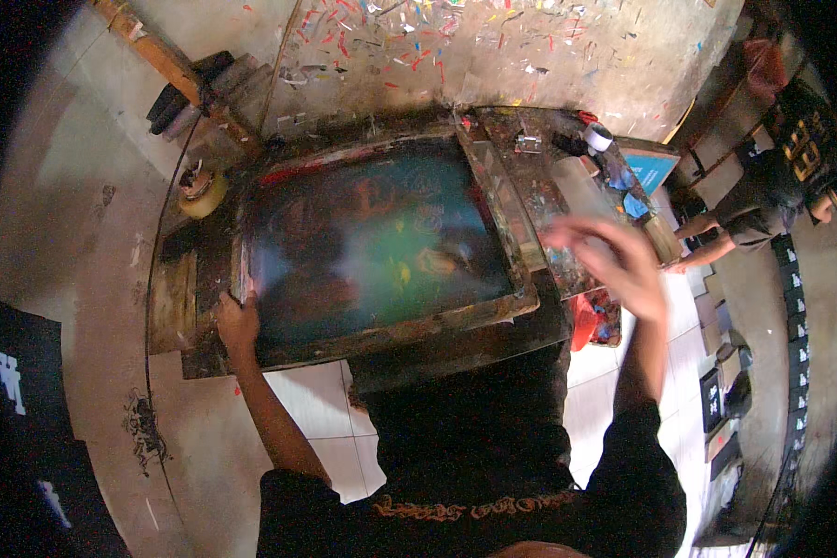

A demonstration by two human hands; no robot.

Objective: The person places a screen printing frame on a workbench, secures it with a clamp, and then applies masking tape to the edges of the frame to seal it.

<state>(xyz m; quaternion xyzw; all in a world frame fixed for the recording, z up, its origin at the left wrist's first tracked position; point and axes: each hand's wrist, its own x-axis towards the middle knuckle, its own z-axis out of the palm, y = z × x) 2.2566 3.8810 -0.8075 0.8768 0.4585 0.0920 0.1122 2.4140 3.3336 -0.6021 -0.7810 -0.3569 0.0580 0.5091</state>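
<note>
Probably stiff-edged but delicate mid-span, the framed screen (381, 246) suits our left hand (238, 324) gripping its left edge; we can't read our right hand (623, 270), blurred right of it.

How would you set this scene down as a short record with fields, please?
Centre: framed screen, dark with patches of green and other colours
Left hand: at the screen's left edge; grip unclear
Right hand: off the screen's right side, blurred; no held thing can be made out
Left of screen: yellowish pot
Far right of screen: white roll
Backdrop: wall flecked with coloured marks
Other people: one person in dark clothing, at the right
</note>
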